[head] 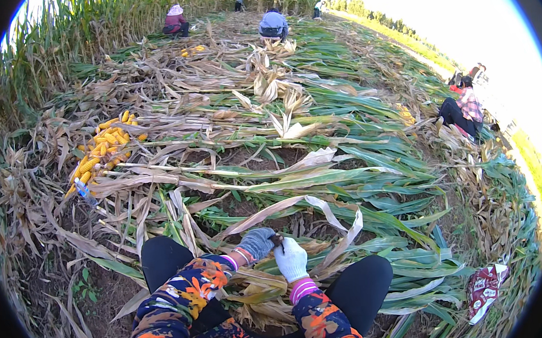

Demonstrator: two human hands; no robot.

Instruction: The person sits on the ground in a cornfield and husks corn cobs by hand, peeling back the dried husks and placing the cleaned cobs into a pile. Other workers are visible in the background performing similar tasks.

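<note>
My left hand (259,243), in a grey knitted glove, meets my right hand (290,258), in a white knitted glove, low in the middle of the view. Between their fingertips is a small dark brown thing (277,238), too small to name; the fingers of both hands are closed around it. Dry corn husks (260,283) lie on the ground under and between the hands. A long, pale dry corn leaf (323,207) curves just beyond them. Cut corn stalks with green leaves (328,178) stretch across the ground farther out.
A pile of husked corn cobs (109,142) lies left, with a plastic bottle (84,191) beside it. A red and white wrapper (486,290) lies at lower right. One person (465,108) sits at right; several others, including a crouching person (273,25), are far ahead. Standing corn (46,57) borders the left.
</note>
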